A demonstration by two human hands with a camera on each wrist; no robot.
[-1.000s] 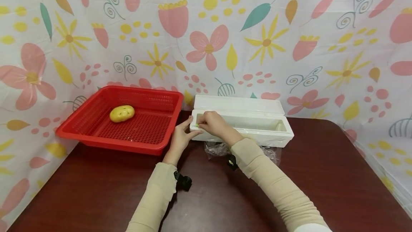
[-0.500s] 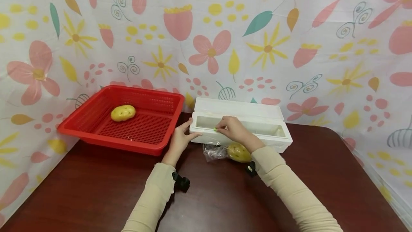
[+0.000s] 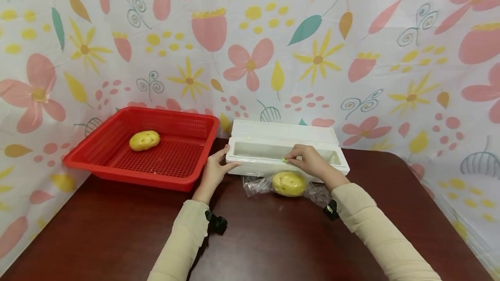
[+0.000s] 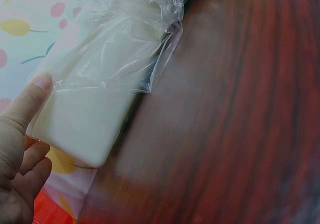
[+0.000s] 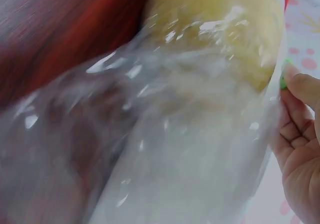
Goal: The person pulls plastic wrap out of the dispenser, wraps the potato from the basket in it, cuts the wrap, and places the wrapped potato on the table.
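Observation:
A long white cling film box stands on the table, its lid tipped back. My left hand grips the box's left end, thumb on the near edge and fingers round the end. Between thumb and finger my right hand pinches a small green slide cutter on the box's front edge, right of its middle. Against the front of the box lies a yellow potato under clear cling film, which spreads out on both sides. The right wrist view shows the film draped over potato and box front.
To the left is a red plastic basket with a second potato in it. The dark wooden table extends towards me, and a flowered cloth hangs behind.
My right hand has slid the green cutter rightward along the box's front edge from its left end. The potato in film has come into full view. My left hand stays on the box end.

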